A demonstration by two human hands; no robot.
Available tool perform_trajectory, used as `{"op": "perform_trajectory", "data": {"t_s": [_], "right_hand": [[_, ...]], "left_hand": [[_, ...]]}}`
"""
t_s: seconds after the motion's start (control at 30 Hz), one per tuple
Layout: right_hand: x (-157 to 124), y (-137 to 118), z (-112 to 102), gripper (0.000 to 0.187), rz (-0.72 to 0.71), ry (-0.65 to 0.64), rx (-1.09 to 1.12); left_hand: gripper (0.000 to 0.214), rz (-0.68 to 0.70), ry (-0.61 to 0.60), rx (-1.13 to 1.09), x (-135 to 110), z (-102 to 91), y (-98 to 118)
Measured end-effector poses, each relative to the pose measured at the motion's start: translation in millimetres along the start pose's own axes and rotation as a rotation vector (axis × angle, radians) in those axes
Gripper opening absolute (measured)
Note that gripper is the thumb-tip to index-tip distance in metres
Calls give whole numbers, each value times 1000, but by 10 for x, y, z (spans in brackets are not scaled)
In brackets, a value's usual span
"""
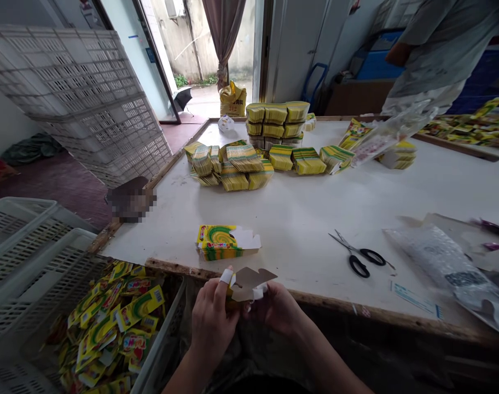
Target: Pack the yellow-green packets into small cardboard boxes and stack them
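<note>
Between my two hands, just over the table's front edge, is a small carton [245, 285] with its grey-white flaps standing up. My left hand [213, 312] is closed around its left side, with a white wrap on one finger. The fingers of my right hand [279, 307] close on its right side; some fingertips are hidden behind the carton. A yellow and green carton [219, 241] lies on the table ahead, its white end flaps open to the right. What is inside the carton I hold is not visible.
Scissors [358, 257] lie open at right, near a clear plastic bag [450, 262]. Stacks of flat yellow cartons [241, 167] line the table's back. A crate [167, 334] of yellow packets stands lower left. A person [434, 54] stands at the far right.
</note>
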State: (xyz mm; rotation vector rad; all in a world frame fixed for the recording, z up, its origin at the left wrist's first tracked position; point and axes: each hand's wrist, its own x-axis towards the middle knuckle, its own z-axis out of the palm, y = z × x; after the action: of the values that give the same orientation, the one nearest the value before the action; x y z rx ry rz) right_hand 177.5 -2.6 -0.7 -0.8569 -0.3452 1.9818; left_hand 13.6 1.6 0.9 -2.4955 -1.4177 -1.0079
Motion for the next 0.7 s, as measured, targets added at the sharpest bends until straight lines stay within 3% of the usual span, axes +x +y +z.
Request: {"op": "perform_trajectory", "data": {"t_s": [0.13,0.23,0.37,0.53,0.7], "right_hand": [[-43,5,30,23,-24,-17,100],[-63,-12,14,29,-101,-14,48],[-55,-71,-3,29,-126,2,-102],[-11,-146,48,16,-171,-49,-327],[-4,-128,52,19,-216,-35,-418]], "left_hand": [[71,-112,-50,-60,-7,56,-34],[75,-146,-144,-118,-5,44,-21],[68,-131,-210,-157,-17,15,13],[49,-54,-166,-174,-41,12,47],[45,-152,-254,-189,-18,-40,93]]}}
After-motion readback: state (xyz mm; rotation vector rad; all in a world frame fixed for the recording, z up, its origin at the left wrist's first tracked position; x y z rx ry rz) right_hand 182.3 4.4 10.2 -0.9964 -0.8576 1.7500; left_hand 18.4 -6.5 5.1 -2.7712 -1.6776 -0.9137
